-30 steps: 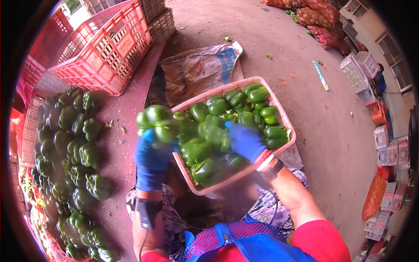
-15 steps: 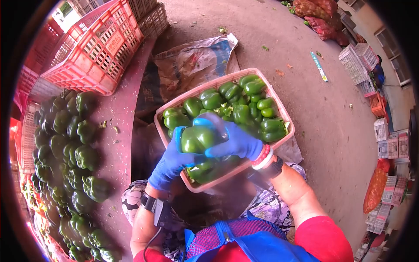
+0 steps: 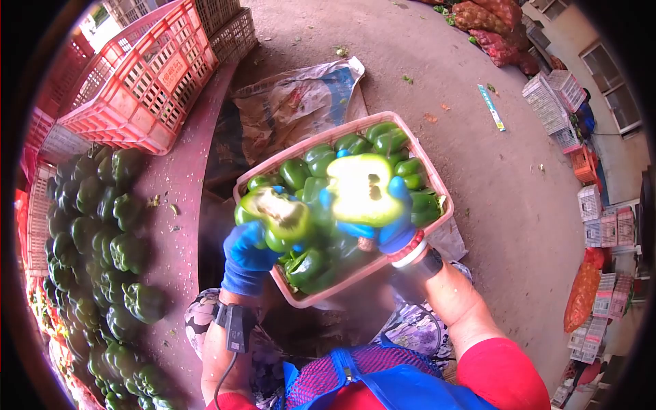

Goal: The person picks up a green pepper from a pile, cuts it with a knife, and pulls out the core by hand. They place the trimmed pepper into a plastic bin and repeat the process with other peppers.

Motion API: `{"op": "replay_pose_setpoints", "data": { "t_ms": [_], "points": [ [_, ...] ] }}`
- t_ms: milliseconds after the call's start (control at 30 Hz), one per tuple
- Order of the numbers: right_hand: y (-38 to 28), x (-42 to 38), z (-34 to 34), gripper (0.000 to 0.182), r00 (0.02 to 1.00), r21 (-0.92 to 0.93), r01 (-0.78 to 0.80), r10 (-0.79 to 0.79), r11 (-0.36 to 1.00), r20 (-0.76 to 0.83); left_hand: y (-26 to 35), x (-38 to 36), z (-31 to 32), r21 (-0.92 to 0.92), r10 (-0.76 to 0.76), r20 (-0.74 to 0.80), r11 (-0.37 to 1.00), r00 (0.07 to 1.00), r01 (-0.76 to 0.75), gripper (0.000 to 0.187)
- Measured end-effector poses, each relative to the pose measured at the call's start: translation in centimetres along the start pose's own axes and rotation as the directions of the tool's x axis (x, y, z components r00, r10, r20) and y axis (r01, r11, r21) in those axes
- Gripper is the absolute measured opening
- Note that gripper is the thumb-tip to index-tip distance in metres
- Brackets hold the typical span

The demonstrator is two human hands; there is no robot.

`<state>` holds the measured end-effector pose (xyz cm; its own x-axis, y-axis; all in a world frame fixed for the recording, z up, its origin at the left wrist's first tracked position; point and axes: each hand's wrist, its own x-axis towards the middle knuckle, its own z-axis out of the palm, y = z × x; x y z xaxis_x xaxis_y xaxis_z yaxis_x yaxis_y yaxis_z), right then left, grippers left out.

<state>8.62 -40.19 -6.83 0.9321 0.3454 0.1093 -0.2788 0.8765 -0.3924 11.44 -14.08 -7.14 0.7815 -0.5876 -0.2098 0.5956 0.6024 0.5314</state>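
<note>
A second ago the left hand point(image 3: 246, 253) carried one whole pepper beside the basket while the right hand point(image 3: 386, 229) lay among the peppers inside it; half a second ago both hands closed round that pepper over the basket; now it is in two, so the splitting looks done and the pieces are ready to go wherever halves go. The left hand grips the left half point(image 3: 277, 212), cut face up, over the basket's near left corner; the right hand grips the right half point(image 3: 362, 188), its pale hollow inside turned up to the camera, over the middle of the basket. Both hands are closed on their pieces, in blue gloves. The pink basket point(image 3: 437, 225) sits tilted on the person's lap, full of whole green peppers point(image 3: 379, 140), and lies right under both halves. To the left a long pile point(image 3: 102, 232) of more peppers runs along the red table point(image 3: 181, 184); a red crate point(image 3: 137, 89) stands at its far end. A printed sack point(image 3: 301, 102) lies on the ground beyond the basket, with white crates point(image 3: 557, 109) and red mesh bags point(image 3: 495, 27) well apart. Nothing blocks the hands, though the heaped basket leaves little room under them
</note>
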Motion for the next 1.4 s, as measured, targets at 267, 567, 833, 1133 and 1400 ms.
{"op": "replay_pose_setpoints", "data": {
  "t_ms": [267, 567, 833, 1133, 1400],
  "points": [
    [-1.8, 0.3, -0.6, 0.085, 0.982, -0.273, -0.026, -0.026, 0.962, -0.185, -4.7, 2.5, -2.5, 0.986, 0.374, -0.061, 0.165, 0.925, -0.002, 0.089],
    [3.4, 0.9, 1.9, 0.097, 0.990, -0.862, 0.016, -0.129, 0.507, -0.057, -4.2, 2.4, 0.2, 0.971, 0.488, 0.203, 0.015, 0.849, -0.240, 0.044],
    [5.2, 1.9, 4.1, 0.080, 0.991, -0.983, 0.111, -0.084, 0.148, 0.099, -1.1, 0.1, 2.5, 0.980, 0.412, 0.155, 0.050, 0.898, -0.192, 0.034],
    [4.0, 1.8, 4.9, 0.046, 0.907, -0.376, -0.272, 0.106, 0.886, -0.407, 1.2, 0.0, 1.2, 0.775, 0.316, 0.050, 0.587, 0.947, -0.237, 0.020],
    [4.1, 2.4, 7.2, 0.053, 0.974, -0.610, -0.166, 0.034, 0.775, -0.222, -1.1, 0.7, 2.1, 0.851, 0.709, 0.017, 0.361, 0.705, -0.383, 0.019]
  ]
}}
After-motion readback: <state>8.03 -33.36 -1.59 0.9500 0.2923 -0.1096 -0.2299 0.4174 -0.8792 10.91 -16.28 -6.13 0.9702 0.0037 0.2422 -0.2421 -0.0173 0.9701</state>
